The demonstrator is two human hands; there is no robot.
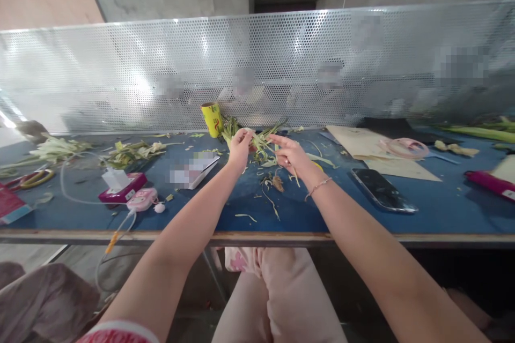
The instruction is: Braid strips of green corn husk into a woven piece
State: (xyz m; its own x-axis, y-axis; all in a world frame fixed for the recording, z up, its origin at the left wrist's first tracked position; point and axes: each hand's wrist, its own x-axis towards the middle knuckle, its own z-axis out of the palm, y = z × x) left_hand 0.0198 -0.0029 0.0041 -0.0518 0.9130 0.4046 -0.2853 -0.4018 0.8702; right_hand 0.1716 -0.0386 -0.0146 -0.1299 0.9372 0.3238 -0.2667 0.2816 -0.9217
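Over the middle of the blue table, my left hand is closed in a pinch on narrow green leaf strips. To its right my right hand has its thumb and fingers closed on the same bunch, and a pale strip trails below its palm. The leaf strips fan out between and behind both hands; their exact form is partly hidden by my fingers. Under the hands lie more green scraps and a brown, dried clump with thin loose fibres.
A yellow tube stands behind my left hand, before a perforated metal screen. Left are a white box, a pink case, a charger and piles of leaves. Right are a phone and brown paper.
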